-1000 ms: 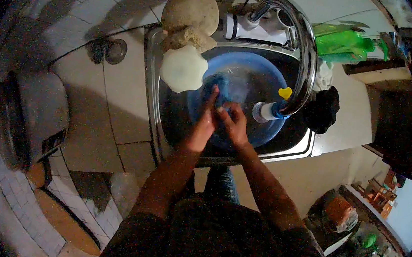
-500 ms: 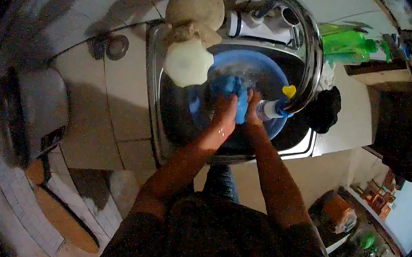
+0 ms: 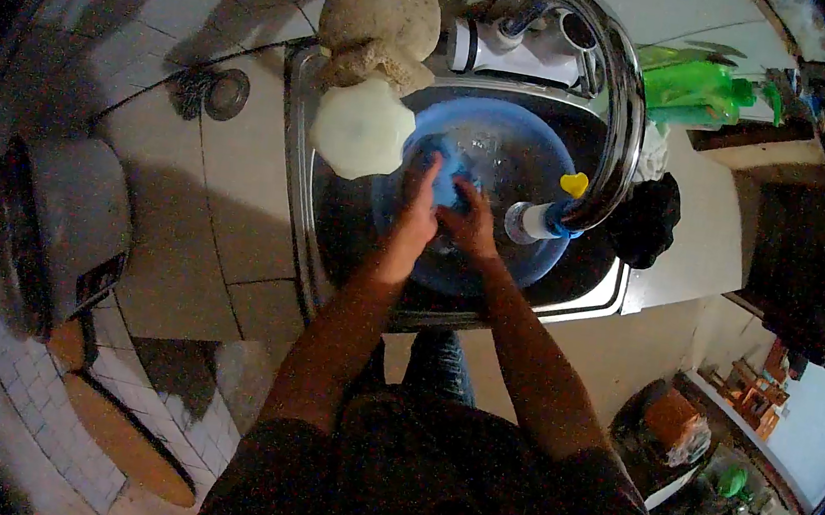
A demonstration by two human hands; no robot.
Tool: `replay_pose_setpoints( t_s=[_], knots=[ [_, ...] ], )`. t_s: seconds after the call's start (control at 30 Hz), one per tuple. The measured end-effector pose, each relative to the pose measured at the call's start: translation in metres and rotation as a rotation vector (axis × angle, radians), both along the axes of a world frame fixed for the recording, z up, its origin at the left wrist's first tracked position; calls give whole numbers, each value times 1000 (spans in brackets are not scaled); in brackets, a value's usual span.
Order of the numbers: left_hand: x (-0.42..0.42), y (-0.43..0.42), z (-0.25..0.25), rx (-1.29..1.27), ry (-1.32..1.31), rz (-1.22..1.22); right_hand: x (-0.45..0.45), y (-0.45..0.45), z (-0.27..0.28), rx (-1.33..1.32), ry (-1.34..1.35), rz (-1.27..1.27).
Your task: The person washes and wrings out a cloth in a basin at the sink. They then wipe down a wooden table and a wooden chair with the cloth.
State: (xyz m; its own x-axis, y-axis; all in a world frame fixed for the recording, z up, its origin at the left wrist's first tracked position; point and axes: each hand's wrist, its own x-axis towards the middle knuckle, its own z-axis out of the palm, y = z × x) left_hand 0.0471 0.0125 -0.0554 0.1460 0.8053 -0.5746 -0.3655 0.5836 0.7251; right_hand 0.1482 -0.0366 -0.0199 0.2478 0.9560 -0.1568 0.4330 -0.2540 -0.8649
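A blue cloth (image 3: 449, 173) lies in the water of a round blue basin (image 3: 555, 142), which stands in a metal sink (image 3: 302, 181). My left hand (image 3: 419, 206) is at the cloth's lower left side, its fingers stretched out along it. At the cloth's lower right is my right hand (image 3: 471, 226), bent over its edge, with some fingertips hidden by cloth and water. The two hands are close together. Just right of them the white spout end (image 3: 534, 223) of a curved chrome faucet (image 3: 632, 110) hangs over the basin.
A pale scalloped object (image 3: 364, 130) and a rounded tan one (image 3: 381, 15) overlap the sink's upper left. Right of the faucet are a black bundle (image 3: 646, 220) and a green bottle (image 3: 689, 91). A large pot-like appliance (image 3: 85, 213) stands at far left.
Half a second ago the bunched cloth was up between my hands; now it is lower in the water. My right hand has moved left, away from the spout, and my left hand slightly left.
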Motion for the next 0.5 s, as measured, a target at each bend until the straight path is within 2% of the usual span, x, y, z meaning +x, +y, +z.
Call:
replay_pose_setpoints(
  t_s=[0.03, 0.07, 0.13, 0.17, 0.27, 0.3, 0.37, 0.4, 0.47, 0.5],
  knots=[
    [-6, 16, 25, -371, -373, 107, -5, -1, 11, 24, 184, 39],
    [-16, 19, 28, -367, -371, 110, -7, -4, 23, 27, 186, 42],
    [-35, 16, 29, -115, -604, -131, -13, -12, 59, 112, 294, 198],
    [-37, 11, 33, -118, -606, -133, -14, -13, 71, 177, 174, 295],
    [-40, -8, 49, 484, -104, -197, -29, -14, 99, 248, 150, 348],
    [-38, -22, 26, 212, -773, -78, -35, -12, 106, 249, 148, 349],
    [-37, -30, 37, 164, -721, -75, -44, -10, 113, 214, -103, 223],
    [-38, -32, 48, 116, -667, -74, -43, -9, 106, 214, -103, 221],
    [-39, -33, 77, 16, -556, -69, -37, -4, 85, 264, -315, 114],
    [-38, -31, 91, -30, -500, -66, -31, 1, 91, 230, -224, 82]
  ],
)
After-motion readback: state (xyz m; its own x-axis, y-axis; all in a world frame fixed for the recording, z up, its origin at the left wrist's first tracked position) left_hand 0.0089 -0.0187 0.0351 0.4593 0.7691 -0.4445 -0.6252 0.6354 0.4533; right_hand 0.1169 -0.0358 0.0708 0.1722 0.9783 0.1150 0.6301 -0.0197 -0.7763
